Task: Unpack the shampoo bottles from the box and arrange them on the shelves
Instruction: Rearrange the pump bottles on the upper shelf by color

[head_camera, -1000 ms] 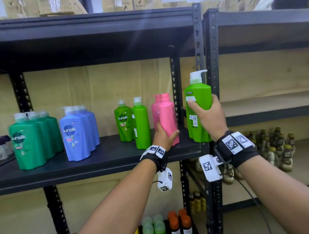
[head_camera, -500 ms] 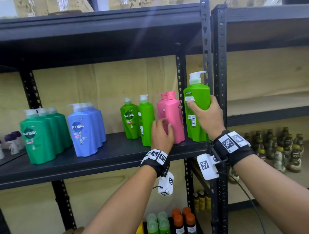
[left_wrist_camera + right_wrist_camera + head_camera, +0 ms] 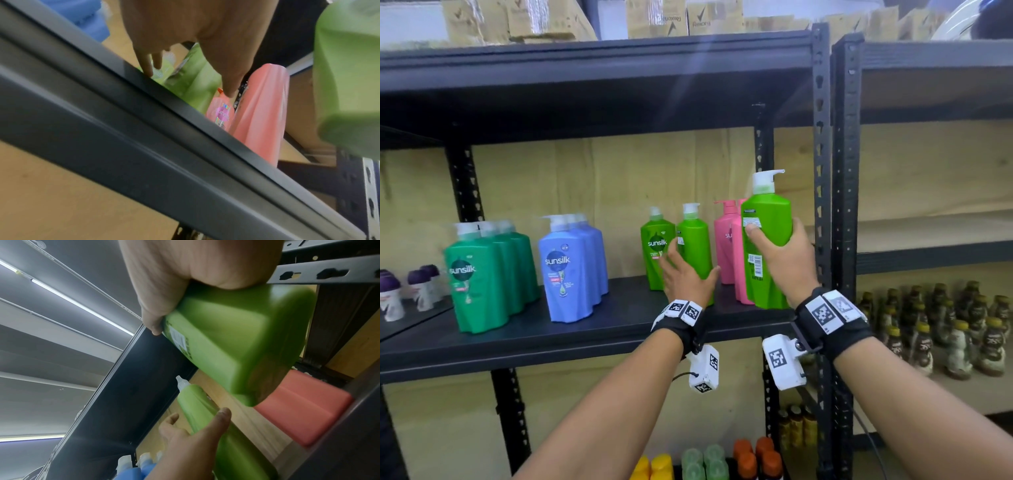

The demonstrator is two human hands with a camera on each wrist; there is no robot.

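Note:
My right hand [image 3: 782, 255] grips a light green pump bottle [image 3: 767, 236] by its body, upright, just above the right end of the dark shelf [image 3: 585, 339] and in front of two pink bottles [image 3: 724, 246]. The right wrist view shows that bottle's base [image 3: 236, 340] under my palm. My left hand [image 3: 690, 270] is spread with straight fingers against a second light green bottle [image 3: 695, 240] standing on the shelf, thumb on its right side. A third green bottle [image 3: 655, 250] stands just left of it.
Dark green bottles [image 3: 482, 277] and blue bottles [image 3: 571, 267] stand in rows further left. A perforated black upright [image 3: 822, 171] rises close to my right hand. Small brown bottles [image 3: 962, 325] fill the neighbouring unit. Cardboard boxes [image 3: 517, 20] sit on top.
My left hand let go of the pink bottle and slid left to the light green bottle. My right hand carried its green bottle slightly left, in front of the pink ones.

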